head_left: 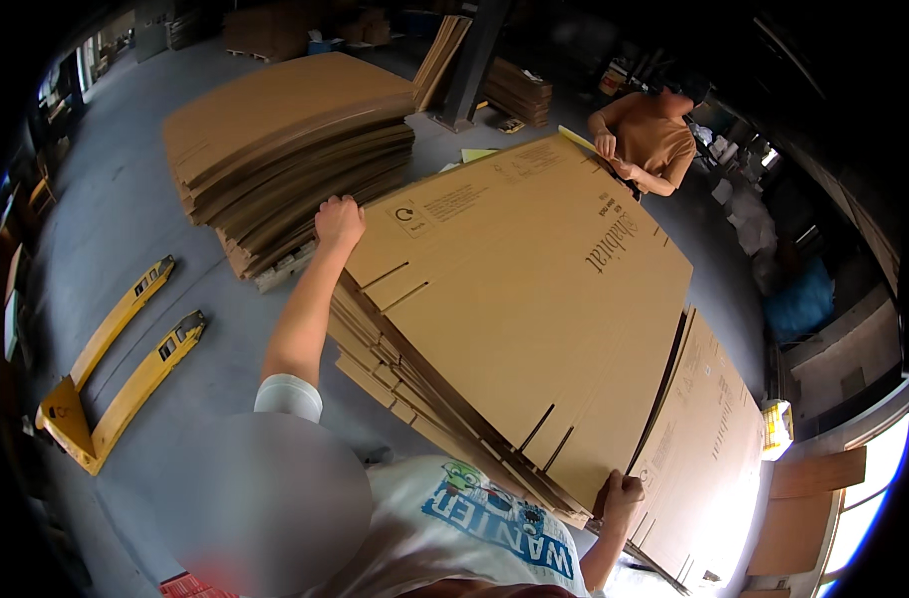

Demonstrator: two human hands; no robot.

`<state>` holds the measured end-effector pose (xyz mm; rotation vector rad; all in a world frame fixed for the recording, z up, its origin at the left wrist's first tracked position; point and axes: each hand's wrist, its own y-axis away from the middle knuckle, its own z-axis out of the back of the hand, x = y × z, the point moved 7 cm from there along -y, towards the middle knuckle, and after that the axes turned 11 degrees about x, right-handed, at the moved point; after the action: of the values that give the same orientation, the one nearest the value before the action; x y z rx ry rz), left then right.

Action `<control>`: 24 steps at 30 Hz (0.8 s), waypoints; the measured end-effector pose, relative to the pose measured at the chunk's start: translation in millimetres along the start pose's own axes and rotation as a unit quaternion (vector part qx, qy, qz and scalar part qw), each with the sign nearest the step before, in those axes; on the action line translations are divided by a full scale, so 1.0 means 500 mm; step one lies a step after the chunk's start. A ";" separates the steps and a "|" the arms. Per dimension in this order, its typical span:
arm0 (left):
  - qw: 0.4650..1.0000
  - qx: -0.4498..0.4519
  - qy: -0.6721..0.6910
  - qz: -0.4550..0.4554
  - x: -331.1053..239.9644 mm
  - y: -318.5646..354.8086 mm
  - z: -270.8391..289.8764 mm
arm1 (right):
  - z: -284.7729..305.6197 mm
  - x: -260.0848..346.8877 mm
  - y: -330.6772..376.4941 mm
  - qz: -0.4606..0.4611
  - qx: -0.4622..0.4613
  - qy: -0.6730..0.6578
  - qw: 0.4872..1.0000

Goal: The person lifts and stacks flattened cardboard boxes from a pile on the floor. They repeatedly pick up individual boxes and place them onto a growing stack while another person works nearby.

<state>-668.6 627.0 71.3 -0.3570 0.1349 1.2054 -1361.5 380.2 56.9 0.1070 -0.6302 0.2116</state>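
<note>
A large flat brown cardboard sheet (504, 289), printed and slotted along its edges, lies before me at a slant. My left hand (340, 221) is closed round its corner on the left. Near my body, my right hand (622, 490) grips the sheet's near right corner. Beneath it lies a stack of similar slotted sheets (394, 374). Beside my right hand, another printed cardboard sheet (703, 429) lies on the right, brightly lit at its near end. At the far end a co-worker (653, 140) in a brown top has both hands near the sheet's far edge.
A tall stack of cardboard sheets (295, 140) stands at the far left, close to my left hand. Yellow pallet-jack forks (145, 389) rest on the grey floor to the left. Behind the stacks rises a dark post (471, 70). A blue bag (801, 299) lies at right.
</note>
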 end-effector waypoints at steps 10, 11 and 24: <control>0.996 0.083 0.008 0.009 -0.025 -0.031 0.021 | 0.029 0.054 -0.022 0.048 -0.021 0.050 0.997; 0.997 0.077 0.004 0.031 0.004 -0.045 0.015 | 0.015 0.028 -0.044 0.005 0.036 -0.035 0.999; 0.992 0.108 0.057 0.008 -0.055 -0.005 -0.049 | -0.093 -0.072 -0.054 -0.049 0.184 -0.479 0.857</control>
<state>-674.2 593.4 56.6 -0.2352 0.3653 1.1740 -1357.1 355.4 -2.7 0.6414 -1.5771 0.1694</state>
